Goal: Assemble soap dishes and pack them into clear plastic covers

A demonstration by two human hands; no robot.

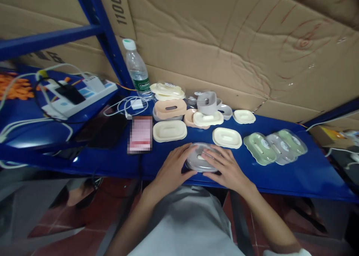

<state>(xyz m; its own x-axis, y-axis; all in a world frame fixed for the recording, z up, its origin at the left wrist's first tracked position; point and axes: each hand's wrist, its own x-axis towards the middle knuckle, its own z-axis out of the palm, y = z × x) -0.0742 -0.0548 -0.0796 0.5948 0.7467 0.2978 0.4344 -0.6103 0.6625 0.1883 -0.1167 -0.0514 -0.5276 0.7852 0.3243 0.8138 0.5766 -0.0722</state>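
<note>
A grey oval box with a clear cover (199,163) lies near the front edge of the blue table (303,177). My left hand (175,165) grips its left side, thumb at the near edge and fingers on the rim. From the right, my right hand (224,167) holds the same box, its fingers spread over the cover. Just behind are two cream oval pieces, one on the left (169,131) and one on the right (227,137). Green and grey covered boxes (260,148) overlap in a row to the right.
Peach trays (170,108), grey cups (207,102) and cream pieces stand at the back by a cardboard wall (196,35). A bottle (138,74), a lit phone (140,134), a white cable and a power strip (81,99) are on the left.
</note>
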